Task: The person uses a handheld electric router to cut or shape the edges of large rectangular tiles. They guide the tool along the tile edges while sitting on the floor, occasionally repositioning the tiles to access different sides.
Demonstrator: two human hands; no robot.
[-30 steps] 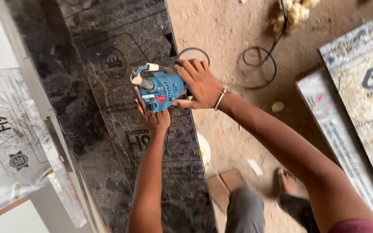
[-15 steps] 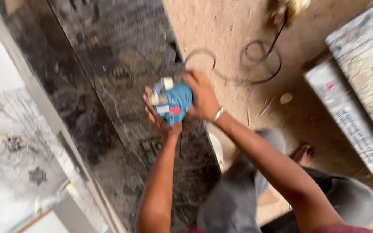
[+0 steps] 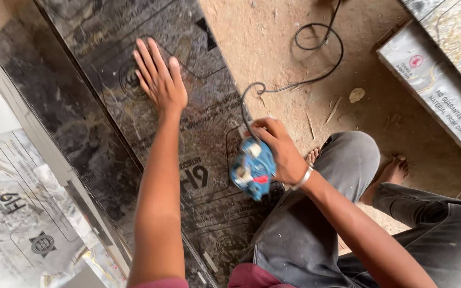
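Note:
My left hand lies flat, fingers spread, on a long dark marble-patterned laminate sheet that runs across the floor. My right hand grips a small blue power tool at the sheet's right edge, near my bent knee. The tool's black cord loops away over the dusty floor to the top of the view.
A second dark panel lies along the left of the sheet. Light marble-patterned sheets under film lie at the lower left. More printed sheets are stacked at the upper right. My bare feet rest on the sandy floor.
My left hand has come off the blue tool and gone flat onto the sheet farther up. The right hand alone now holds the tool, lower down by my knee.

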